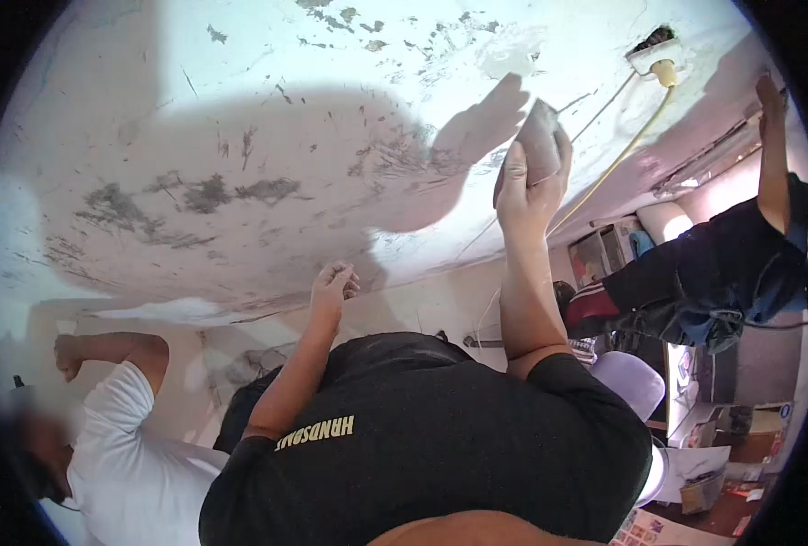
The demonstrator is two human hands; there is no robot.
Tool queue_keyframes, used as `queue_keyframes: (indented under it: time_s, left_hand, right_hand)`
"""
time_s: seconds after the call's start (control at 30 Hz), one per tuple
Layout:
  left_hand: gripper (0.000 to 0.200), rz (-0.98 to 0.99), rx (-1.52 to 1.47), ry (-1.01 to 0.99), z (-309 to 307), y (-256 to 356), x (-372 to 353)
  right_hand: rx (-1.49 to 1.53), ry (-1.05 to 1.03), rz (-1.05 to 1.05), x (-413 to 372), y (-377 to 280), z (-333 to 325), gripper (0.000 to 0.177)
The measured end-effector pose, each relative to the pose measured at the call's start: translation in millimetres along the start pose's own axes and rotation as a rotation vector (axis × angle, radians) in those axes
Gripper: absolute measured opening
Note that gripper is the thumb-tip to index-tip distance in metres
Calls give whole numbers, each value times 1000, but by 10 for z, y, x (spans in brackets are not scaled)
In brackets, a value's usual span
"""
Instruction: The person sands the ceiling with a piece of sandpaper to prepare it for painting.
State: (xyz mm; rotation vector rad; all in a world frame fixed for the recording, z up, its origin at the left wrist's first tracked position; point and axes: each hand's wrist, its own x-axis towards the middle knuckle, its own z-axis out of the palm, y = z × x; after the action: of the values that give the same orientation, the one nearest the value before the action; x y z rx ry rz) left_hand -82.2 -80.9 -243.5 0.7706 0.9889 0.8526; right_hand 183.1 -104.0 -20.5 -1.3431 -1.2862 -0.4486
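Note:
My right hand (528, 202) is raised in front of the patchy white wall (267, 55), its thumb and fingers closed round a folded grey piece of sandpaper (538, 141). The sheet's upper end is close to the wall; whether it touches cannot be made out. Lower and to the left, my left hand (333, 280) hangs near the wall with curled fingers and nothing visible in them. Dark scuffs and bare spots (208, 193) mark the wall, and the shadow of my right arm falls across it.
A yellow cable and plug (664, 73) come from a wall socket box (650, 55) at upper right. On the left stands a person in a white shirt (140, 455). Another person in dark clothes (704, 255) reaches upward at right. Cluttered shelves (741, 432) are at lower right.

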Motion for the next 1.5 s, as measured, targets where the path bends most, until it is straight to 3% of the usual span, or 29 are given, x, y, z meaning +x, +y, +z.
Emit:
queue_keyframes:
  time_s: [0.07,0.1,0.27,0.4,0.47,0.5,0.6,0.67,0.7,0.73,0.77,0.83,0.93,1.0,1.03,1.13,1.2,1.27,1.3,1.37,1.4,1.43,1.5]
  left_hand:
    - [4,11,34,-37,-38,18,-9]
    - [4,19,35,-47,-57,34,-8]
    - [6,48,52,-48,-165,128,-60]
    - [8,118,96,-81,-194,189,-95]
    - [17,174,205,-292,-158,189,-50]
    - [17,177,209,-293,-112,215,-34]
    - [28,267,501,-483,156,363,-48]
    - [38,296,878,-516,396,504,-120]
    - [43,690,825,-507,307,-86,247]
    - [53,680,757,-532,448,-14,199]
    - [63,670,689,-558,593,69,144]
    - [68,173,455,-677,639,-99,235]
    - [71,326,115,-677,701,131,-54]
    - [71,912,1260,-234,579,177,-8]
    - [71,910,1264,-223,499,196,-42]
    - [96,766,235,-518,344,355,-304]
    - [101,887,188,-575,487,768,-544]
    - [97,864,-271,-599,583,808,-695]
    - [97,867,-266,-591,548,790,-720]
    - [87,985,14,-230,492,712,-730]
    - [87,985,15,-232,398,566,-640]
    - [77,900,-27,-125,248,356,-471]
    - [56,568,-331,20,436,702,-668]
  right_hand:
    - [20,8,-81,85,-66,-33,38]
    - [6,-34,-2,75,-115,-69,43]
    - [-116,67,-59,-188,104,-103,43]
    - [215,-91,469,-573,55,-99,34]
    - [597,-71,581,-698,-119,1,31]
    - [655,-48,670,-750,-214,65,31]
    - [1283,72,1257,-941,-577,160,33]
    - [1590,-112,1386,-988,-888,206,35]
    - [1446,-112,1464,-1227,-925,286,34]
    - [1365,-237,1518,-1446,-950,341,33]
    - [1502,-333,1442,-1685,-959,473,46]
    - [1548,-338,1377,-1836,-1032,518,44]
    - [1568,-370,1294,-1598,-1113,423,41]
    - [1302,-185,1455,-1508,-1048,350,41]
    - [1408,-172,1327,-1513,-1003,350,41]
    - [1173,-147,1209,-1605,-936,325,43]
    - [1152,-165,1160,-1663,-917,378,45]
    - [1155,-244,1187,-1787,-902,455,47]
    - [1162,-251,1191,-1822,-950,488,47]
    - [1364,-432,1320,-1864,-1034,552,47]
    - [1365,-431,1319,-1893,-1065,579,47]
    - [1389,-486,1302,-1928,-1085,615,46]
    - [1397,-568,1298,-1999,-1108,685,46]
